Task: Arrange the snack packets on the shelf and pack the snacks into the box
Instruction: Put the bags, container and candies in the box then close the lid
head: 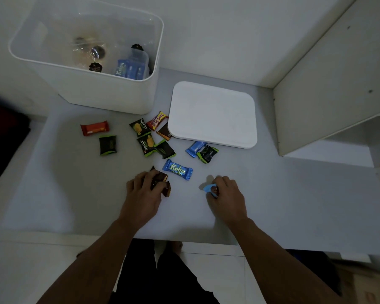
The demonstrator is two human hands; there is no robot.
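Note:
Several snack packets lie scattered on the grey surface (pixel 75 194). My left hand (pixel 144 191) grips a dark brown packet (pixel 160 182) near the front. My right hand (pixel 225 194) pinches a small light blue packet (pixel 210 189). Between and just beyond the hands lies a blue Kalpa packet (pixel 177 169). Farther back lie a red packet (pixel 94 128), a black and green packet (pixel 108 145), two Nextar packets (pixel 140 127) and a Beng-Beng packet (pixel 157 120). The white box (pixel 110 95) stands at the back left, with a few wrapped snacks inside.
The box's white lid (pixel 213 115) lies flat right of the box, over the edge of a brown packet (pixel 164 132). Another blue packet (pixel 194 148) and a black one (pixel 207 153) lie by its front edge. A white shelf unit (pixel 329 84) stands at the right.

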